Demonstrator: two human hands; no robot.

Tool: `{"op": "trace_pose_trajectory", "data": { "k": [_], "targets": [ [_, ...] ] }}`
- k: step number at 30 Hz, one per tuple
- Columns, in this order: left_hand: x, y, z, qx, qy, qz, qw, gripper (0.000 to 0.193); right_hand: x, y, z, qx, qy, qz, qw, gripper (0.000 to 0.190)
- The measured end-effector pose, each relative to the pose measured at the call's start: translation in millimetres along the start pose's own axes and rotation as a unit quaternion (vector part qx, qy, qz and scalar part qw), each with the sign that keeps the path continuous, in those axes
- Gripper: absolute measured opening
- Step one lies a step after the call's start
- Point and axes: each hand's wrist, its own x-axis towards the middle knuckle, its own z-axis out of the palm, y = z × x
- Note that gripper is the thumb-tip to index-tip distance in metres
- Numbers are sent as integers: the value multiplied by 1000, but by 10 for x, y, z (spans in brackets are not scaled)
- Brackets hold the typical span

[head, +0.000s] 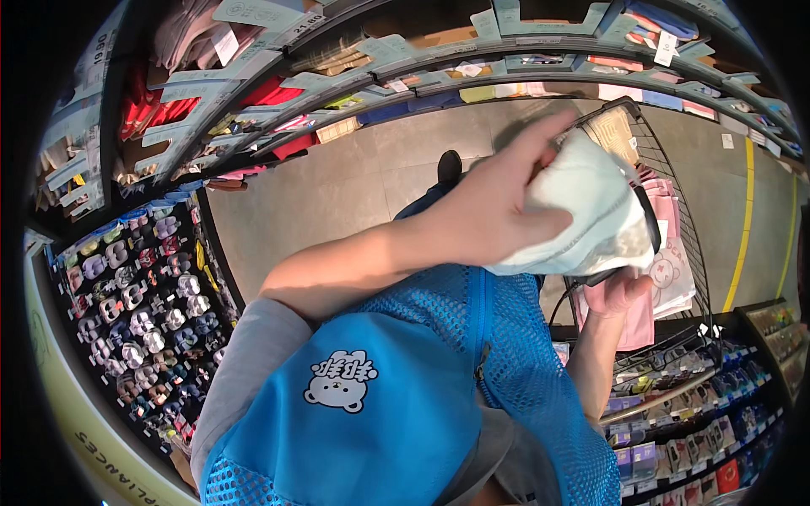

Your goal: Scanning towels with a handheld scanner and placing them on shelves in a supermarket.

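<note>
Before my chest, my left hand (500, 202) is closed around a folded pale blue and white cloth (579, 196). Its thumb lies across the cloth's near face. Lower right, my right hand (617, 294) is at the underside of the bundle, by a dark edge; its grip there is partly hidden. Behind the bundle stands a black wire shopping cart (674, 152). It holds a cream folded textile (610, 133) at its far end, pink fabric (661, 196) and a pale cloth with a printed bear (674, 275).
Store shelves (436, 54) with folded textiles curve across the far side. A rack of slippers (145, 303) stands at left. Packaged goods hang on a display (690, 411) at lower right. Yellow lines (739, 234) mark the grey floor (329, 183) beyond the cart.
</note>
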Motion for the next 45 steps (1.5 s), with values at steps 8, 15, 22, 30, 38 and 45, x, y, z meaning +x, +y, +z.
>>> {"op": "trace_pose_trajectory", "data": {
  "k": [8, 15, 22, 30, 38, 45],
  "targets": [
    [-82, -521, -65, -490, -26, -302, 817, 49, 191, 0, -326, -102, 26, 115, 988, 71],
    [-82, -387, -27, -395, -40, -259, 881, 63, 321, 20, -263, -59, 51, 151, 985, 69],
    [15, -267, -223, 151, -58, 131, 978, 47, 468, -83, -220, -249, 99, 126, 955, 54],
    [-144, 5, -277, 416, -121, 215, 875, 52, 367, -3, 190, 119, -37, 221, 967, 67],
    [-408, -32, -830, 428, 13, 124, 895, 65, 467, 13, 1024, -4, 40, 139, 989, 53],
    [-715, -607, -1108, 31, -264, -142, 954, 92, 585, 184, 1719, -36, 47, 20, 998, 51]
  ]
}}
